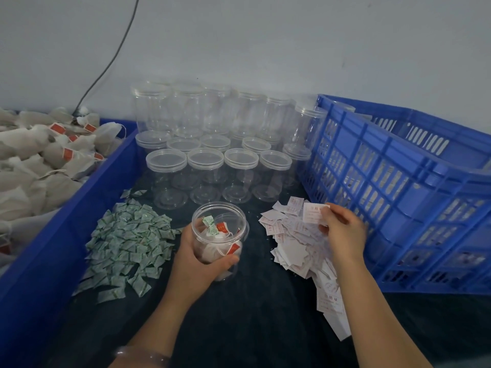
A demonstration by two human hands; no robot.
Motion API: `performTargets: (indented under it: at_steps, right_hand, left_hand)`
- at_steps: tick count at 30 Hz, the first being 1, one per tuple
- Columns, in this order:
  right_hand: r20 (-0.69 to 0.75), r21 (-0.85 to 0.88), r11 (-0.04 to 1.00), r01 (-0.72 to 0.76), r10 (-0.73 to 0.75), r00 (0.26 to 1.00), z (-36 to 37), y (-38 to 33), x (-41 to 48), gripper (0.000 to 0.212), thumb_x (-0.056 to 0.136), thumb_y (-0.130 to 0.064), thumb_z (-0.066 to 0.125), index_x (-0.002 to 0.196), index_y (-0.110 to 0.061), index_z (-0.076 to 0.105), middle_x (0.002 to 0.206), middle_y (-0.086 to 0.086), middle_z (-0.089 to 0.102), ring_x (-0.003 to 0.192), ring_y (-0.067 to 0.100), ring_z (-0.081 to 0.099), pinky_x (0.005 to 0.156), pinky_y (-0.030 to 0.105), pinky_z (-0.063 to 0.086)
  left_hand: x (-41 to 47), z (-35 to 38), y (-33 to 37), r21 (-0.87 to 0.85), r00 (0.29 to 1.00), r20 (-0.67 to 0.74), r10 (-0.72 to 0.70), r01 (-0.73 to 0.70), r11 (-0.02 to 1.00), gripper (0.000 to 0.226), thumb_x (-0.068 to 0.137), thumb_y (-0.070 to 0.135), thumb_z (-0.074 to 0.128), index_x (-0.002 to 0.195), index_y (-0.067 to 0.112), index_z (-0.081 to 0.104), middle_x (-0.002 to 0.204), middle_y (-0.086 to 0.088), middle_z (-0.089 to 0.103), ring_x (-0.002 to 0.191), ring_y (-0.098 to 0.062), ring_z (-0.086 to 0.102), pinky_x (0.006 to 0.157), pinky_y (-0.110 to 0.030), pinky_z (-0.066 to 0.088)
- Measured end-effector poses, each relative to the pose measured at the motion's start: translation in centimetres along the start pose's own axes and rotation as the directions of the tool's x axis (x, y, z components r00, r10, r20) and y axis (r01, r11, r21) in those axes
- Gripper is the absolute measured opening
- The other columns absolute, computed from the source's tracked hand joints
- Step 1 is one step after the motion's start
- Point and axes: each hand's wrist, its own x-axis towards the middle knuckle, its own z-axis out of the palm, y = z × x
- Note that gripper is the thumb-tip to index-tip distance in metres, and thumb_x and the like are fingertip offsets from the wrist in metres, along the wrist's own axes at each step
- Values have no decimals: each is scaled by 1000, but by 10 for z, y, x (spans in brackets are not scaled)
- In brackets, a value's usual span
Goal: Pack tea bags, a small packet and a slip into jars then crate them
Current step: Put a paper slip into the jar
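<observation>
My left hand (198, 257) grips a clear open jar (220, 232) tilted toward me on the dark cloth. Inside it lie white tea bags with red tags and one small green-printed packet (210, 225). My right hand (342, 232) pinches a white slip (313, 215) with red print, lifted just above the heap of slips (295, 248) to the right of the jar. A heap of small green-and-white packets (127, 243) lies to the left of the jar. Loose tea bags (39, 166) fill the blue bin at far left.
Several clear lidded jars (204, 160) stand stacked in rows behind the held jar, against the wall. A blue slatted crate (398, 181) sits at the right. The blue bin wall (53, 235) borders the left side. A black cable (111, 57) runs up the wall.
</observation>
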Motion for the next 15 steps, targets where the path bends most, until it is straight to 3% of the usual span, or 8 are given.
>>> performTargets:
  at_steps: [3, 6, 8, 10, 12, 15]
  right_hand:
    - [93, 250, 967, -54, 31, 995, 9, -24, -10, 16, 93, -7, 63, 88, -21, 69, 93, 0, 72, 82, 9, 71, 61, 15, 55]
    - [338, 393, 912, -114, -29, 941, 31, -50, -29, 14, 93, -5, 62, 89, -15, 71, 85, 2, 76, 79, 13, 73, 62, 21, 56]
    - [463, 310, 950, -26, -127, 877, 51, -61, -45, 16, 92, -5, 63, 87, -18, 71, 82, 0, 76, 76, 12, 73, 61, 21, 55]
    - [552, 149, 974, 173, -227, 802, 70, -64, -62, 18, 91, -7, 66, 85, -24, 70, 79, -5, 75, 75, 8, 72, 59, 19, 55]
    - [616, 29, 938, 346, -289, 733, 85, -62, -75, 22, 89, -10, 70, 82, -31, 68, 76, -11, 72, 77, 2, 70, 60, 15, 54]
    - [687, -61, 884, 464, -301, 662, 97, -60, -83, 24, 83, -16, 76, 81, -37, 64, 75, -20, 69, 79, -6, 66, 64, 7, 50]
  left_hand:
    - [-1, 0, 1, 8, 1000, -1, 0, 0, 1000, 80, 41, 48, 83, 112, 50, 46, 102, 44, 57, 94, 17, 58, 69, 0, 44]
    - [-2, 1, 3, 23, 1000, 1, -9, 9, 1000, 80, 42, 49, 83, 112, 51, 45, 104, 44, 56, 96, 17, 58, 72, -1, 44]
    - [-2, 1, 4, 33, 1000, 3, -17, 17, 999, 80, 42, 51, 84, 112, 52, 45, 106, 43, 55, 98, 15, 58, 74, -2, 45]
    - [-2, 1, 5, 41, 1000, -3, -15, 15, 999, 79, 42, 50, 84, 111, 53, 46, 107, 42, 57, 98, 14, 58, 75, -2, 45]
    - [-2, 0, 4, 47, 1000, 1, -12, 12, 999, 79, 44, 49, 85, 111, 54, 45, 107, 39, 58, 99, 12, 60, 76, -4, 46]
    - [-2, -1, 5, 45, 1000, 14, -10, 10, 999, 80, 45, 46, 86, 113, 57, 45, 110, 33, 60, 100, 8, 61, 78, -8, 48]
